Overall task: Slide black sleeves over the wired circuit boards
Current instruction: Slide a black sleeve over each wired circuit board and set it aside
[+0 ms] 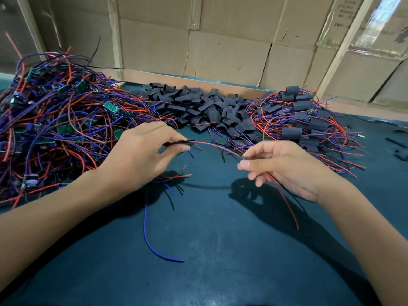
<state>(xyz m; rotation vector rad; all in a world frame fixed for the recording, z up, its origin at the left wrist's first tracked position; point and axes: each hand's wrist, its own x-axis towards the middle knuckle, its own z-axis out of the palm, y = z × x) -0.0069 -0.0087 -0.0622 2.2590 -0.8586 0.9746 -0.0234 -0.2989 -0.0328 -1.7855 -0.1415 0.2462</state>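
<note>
Between the heaps, above the green mat (209,250), the left hand (141,155) pinches a black sleeve (183,142) with wires threaded through; the right hand (284,166) pinches the red wire (220,147). Sleeve looks light, soft, easily flattened: hold its edges and pull the limp wires gently.

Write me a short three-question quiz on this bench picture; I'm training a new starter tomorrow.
1. True or false: the heap of loose black sleeves lies between the bare boards pile and the sleeved boards pile.
2. What does the left hand pinch?
3. Which wire lies loose on the mat: A blue, B yellow?

Key: 1 true. 2 A black sleeve with wires in it. 3 A.
</note>
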